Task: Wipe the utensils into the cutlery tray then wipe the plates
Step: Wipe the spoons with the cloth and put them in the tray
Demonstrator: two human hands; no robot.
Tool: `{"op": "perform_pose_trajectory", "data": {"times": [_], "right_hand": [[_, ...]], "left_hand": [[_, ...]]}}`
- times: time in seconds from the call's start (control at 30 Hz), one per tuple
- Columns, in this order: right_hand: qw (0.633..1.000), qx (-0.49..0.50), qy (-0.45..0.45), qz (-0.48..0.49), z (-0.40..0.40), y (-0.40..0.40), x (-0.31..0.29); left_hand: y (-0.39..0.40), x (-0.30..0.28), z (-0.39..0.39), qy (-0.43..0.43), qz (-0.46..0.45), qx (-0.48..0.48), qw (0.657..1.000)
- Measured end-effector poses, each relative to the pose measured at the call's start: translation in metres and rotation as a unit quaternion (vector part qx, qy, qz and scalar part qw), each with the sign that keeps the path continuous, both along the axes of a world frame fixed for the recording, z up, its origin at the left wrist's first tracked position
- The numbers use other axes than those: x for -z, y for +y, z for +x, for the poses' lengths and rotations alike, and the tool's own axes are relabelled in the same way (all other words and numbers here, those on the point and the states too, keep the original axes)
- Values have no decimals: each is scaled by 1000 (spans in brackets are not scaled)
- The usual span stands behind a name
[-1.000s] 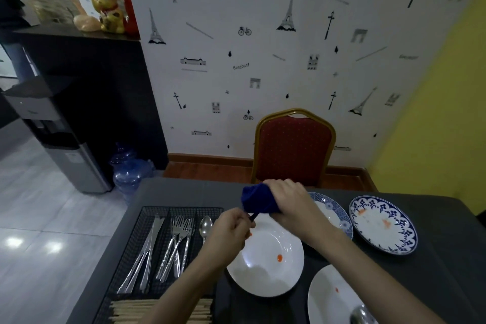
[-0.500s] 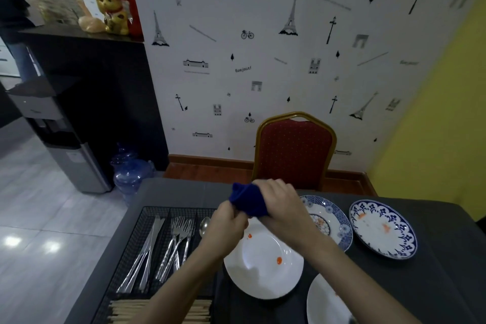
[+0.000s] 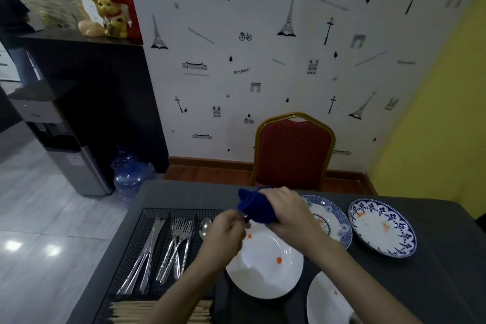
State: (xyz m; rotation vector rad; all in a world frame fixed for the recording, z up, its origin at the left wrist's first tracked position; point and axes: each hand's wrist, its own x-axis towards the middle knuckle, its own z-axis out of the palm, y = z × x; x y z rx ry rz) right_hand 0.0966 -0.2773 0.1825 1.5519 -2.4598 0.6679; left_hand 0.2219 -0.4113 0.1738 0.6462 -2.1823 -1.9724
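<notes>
Room: we face white wallpaper (image 3: 263,60) printed with towers and bicycles, with a yellow wall (image 3: 434,126) at our right and pale floor tiles (image 3: 39,218) at our left.
Far left: we see a water dispenser (image 3: 65,144) by a dark cabinet (image 3: 105,100), a gold cat figurine (image 3: 110,14) on top of it, and a blue water bottle (image 3: 128,176) on the floor.
Bench: ours wears a dark grey cloth (image 3: 434,284); a red chair (image 3: 293,152) with a gold frame stands at its far side.
Cutlery tray: the black mesh tray (image 3: 147,213) sits on the left part of the bench; from left to right it holds knives (image 3: 147,252), forks (image 3: 176,247) and one spoon (image 3: 205,226), with chopsticks (image 3: 131,310) across the near compartment.
Left hand: our left hand (image 3: 223,239) hovers above the white plate's left edge, its fingers (image 3: 236,221) curled round a thin dark utensil handle (image 3: 246,219) that runs into the cloth; we cannot tell which utensil it is.
Blue cloth: the dark blue cloth (image 3: 255,208) is bunched around the utensil's far end.
Right hand: our right hand (image 3: 286,214) grips the cloth from above, fingers wrapped over it.
Plates: a white plate (image 3: 265,265) with orange spots lies under the hands; a blue-rimmed plate (image 3: 334,221) is partly behind our right wrist; a blue-patterned plate (image 3: 381,227) with orange smears lies further right; a second white plate (image 3: 326,302) sits at the near edge.
</notes>
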Motion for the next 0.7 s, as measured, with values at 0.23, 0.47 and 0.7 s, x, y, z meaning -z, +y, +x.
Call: {"op": "perform_pose_trajectory", "data": {"times": [0.23,0.47,0.7], "right_hand": [[997,39,72,8,-24,18,-10],[889,260,-256,-277,-41,27,-20],[925,130,-252,-254,0,4,-17]], "left_hand": [[9,-3,0,27,-5,-4,1000],[-11,-12,-9,15,-62,-53,997],[3,-8,-21,-2,-110,8,994]]}}
